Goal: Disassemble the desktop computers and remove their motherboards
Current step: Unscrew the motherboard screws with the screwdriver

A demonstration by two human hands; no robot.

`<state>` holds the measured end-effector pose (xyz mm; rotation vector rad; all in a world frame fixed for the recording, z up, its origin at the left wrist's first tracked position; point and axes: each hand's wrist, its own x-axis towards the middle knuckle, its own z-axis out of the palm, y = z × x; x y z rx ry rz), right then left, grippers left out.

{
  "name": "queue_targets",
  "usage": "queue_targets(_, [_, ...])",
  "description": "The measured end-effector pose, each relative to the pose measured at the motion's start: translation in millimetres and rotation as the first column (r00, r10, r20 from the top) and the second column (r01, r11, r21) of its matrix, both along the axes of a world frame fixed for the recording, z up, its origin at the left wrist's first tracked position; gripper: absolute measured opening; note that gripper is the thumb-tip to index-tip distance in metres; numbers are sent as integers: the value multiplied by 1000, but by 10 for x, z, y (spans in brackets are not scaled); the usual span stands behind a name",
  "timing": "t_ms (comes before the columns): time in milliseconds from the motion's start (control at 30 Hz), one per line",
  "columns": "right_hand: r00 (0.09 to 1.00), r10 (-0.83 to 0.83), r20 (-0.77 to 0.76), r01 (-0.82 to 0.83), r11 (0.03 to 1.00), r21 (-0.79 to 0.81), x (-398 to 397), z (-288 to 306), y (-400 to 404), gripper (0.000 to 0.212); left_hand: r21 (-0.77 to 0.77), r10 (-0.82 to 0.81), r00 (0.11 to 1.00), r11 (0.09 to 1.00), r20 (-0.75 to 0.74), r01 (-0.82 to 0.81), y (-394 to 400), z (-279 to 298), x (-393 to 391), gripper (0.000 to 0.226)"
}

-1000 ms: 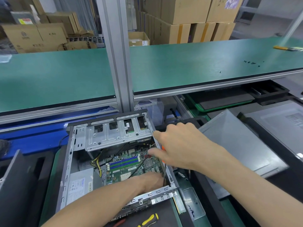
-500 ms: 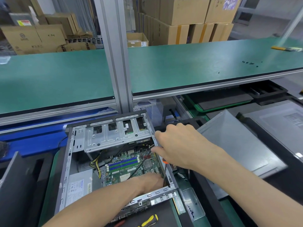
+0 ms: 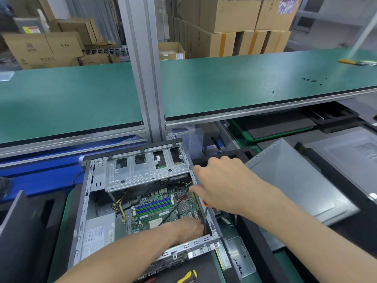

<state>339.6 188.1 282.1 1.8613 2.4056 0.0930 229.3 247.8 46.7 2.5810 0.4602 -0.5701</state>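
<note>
An open desktop computer case (image 3: 81, 211) lies in front of me with its side off. Inside sits the green motherboard (image 3: 161, 207) with blue memory slots, under a silver drive cage (image 3: 142, 170). My right hand (image 3: 222, 188) grips a screwdriver (image 3: 205, 215) with an orange handle; its dark shaft points down into the case's near right corner. My left hand (image 3: 183, 227) reaches inside the case and rests low on the motherboard by the shaft's tip; its fingers are hidden. A grey power supply (image 3: 98, 231) lies at the case's left.
A removed grey side panel (image 3: 295, 180) leans at the right, beside another case (image 3: 350, 156). A yellow-handled tool (image 3: 187, 276) lies at the near edge. A clear plastic tray (image 3: 240, 258) sits by the case. An aluminium post (image 3: 146, 78) and a green shelf (image 3: 244, 82) with small screws stand ahead.
My right hand has shifted a little with the screwdriver over the case's right wall. My left hand stays low inside the case.
</note>
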Motion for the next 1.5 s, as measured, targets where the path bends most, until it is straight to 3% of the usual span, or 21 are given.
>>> queue_targets(100, [971, 77, -225, -117, 979, -169, 35, 27, 18, 7, 8, -30, 998, 1000, 51, 30, 3, 19, -2, 16])
queue_targets(233, [929, 59, -365, -185, 929, -321, 79, 106, -24, 33, 15, -66, 994, 998, 91, 65, 34, 53, -24, 31])
queue_targets(300, [963, 69, -259, -124, 971, -202, 65, 81, -43, 22, 5, -23, 998, 1000, 59, 22, 31, 35, -23, 33])
queue_targets(400, [1000, 16, 15, -16, 1000, -3, 7, 37, -28, 39, -15, 42, 999, 999, -6, -42, -8, 16, -17, 20])
queue_targets(467, [999, 28, -32, -29, 999, -29, -7, 6, -11, 29, -21, 19, 1000, 1000, -3, -19, -13, 29, -15, 18])
queue_targets(567, [969, 94, -229, -137, 974, -178, 26, 29, 1, 11, -19, -27, 999, 999, 40, 28, 0, 93, -15, 21])
queue_targets(667, [939, 79, -335, -182, 940, -289, 72, 90, -34, 36, -33, -7, 999, 999, 31, 8, -8, 174, -26, 26])
queue_targets(767, [983, 83, -164, -99, 990, -96, 56, 55, -47, 21, -21, -17, 999, 1000, -34, 17, -22, 175, -3, 18])
queue_targets(867, [999, 19, -49, -20, 1000, -23, 39, 10, -15, 34, 20, -59, 997, 998, -43, 60, -36, 168, 3, 21])
queue_targets(967, [974, 51, -222, -83, 987, -136, 82, 15, 8, 11, 42, -64, 998, 997, -20, 65, -40, 198, 3, 19])
queue_targets(1067, [927, 32, -373, -143, 950, -276, 140, 76, -5, 33, 20, -47, 999, 999, 16, 46, -34, 212, -1, 17])
queue_targets(1133, [926, 43, -375, -135, 965, -225, 149, 60, -11, 31, 7, -49, 999, 999, 14, 49, -31, 189, -5, 14])
queue_targets(1200, [966, 29, -257, -61, 991, -117, 156, 14, 5, 24, -5, -9, 1000, 1000, 9, 9, -25, 128, -5, 13])
queue_targets(1267, [983, -14, -181, 2, 998, -70, 152, -26, 33, 32, -24, 35, 999, 999, 13, -35, -19, 79, -5, 20])
queue_targets(1367, [961, 37, -275, -71, 991, -115, 151, -24, 64, 17, -41, 55, 998, 998, 20, -54, -5, 49, -1, 23])
queue_targets(1500, [916, 49, -399, -154, 960, -234, 142, 29, 38, 38, -36, 25, 999, 999, 42, -24, 9, 42, 6, 22])
